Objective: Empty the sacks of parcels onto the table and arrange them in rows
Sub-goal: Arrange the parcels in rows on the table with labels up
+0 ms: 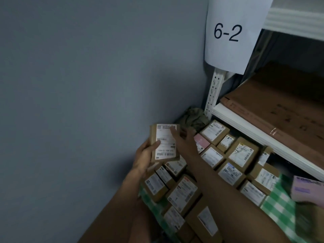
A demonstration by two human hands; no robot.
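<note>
- Your left hand point(142, 156) grips a brown parcel point(164, 144) from its left edge, thumb curled over the white label, fingers hidden behind it. It is held up and tilted towards you, probably so the label can be read before you choose its slot.
- Your right hand point(184, 140) is spread and holds nothing. Its straight fingertips rest on the upper right of that label, steadying the box or following the print; which one, you cannot tell.
- Your right forearm crosses over the laid parcels, so lift it clear as you pull back to avoid knocking them out of line.
- Below your hands, the other parcels point(242, 152) lie label-up and close together in rough rows on the table point(278, 206), which is covered with a green checked cloth. Label-up keeps every address readable at a glance.
- A pink parcel point(201, 141) lies just beside your right hand, and a lilac packet point(308, 190) sits at the far right, apart from the rows.
- By my judgement the arranging is well along, and the held parcel is not yet placed.
- In the corner by the wall point(87, 85), a crumpled olive cloth point(192, 118) may be an emptied sack; it is too dim to be sure.
- Over the rows juts a white shelf point(263, 135) carrying flat cardboard point(280, 102), so keep the parcel low when sliding it under.
- A paper sign point(229, 34) reading 6-2 hangs on the shelf post.
</note>
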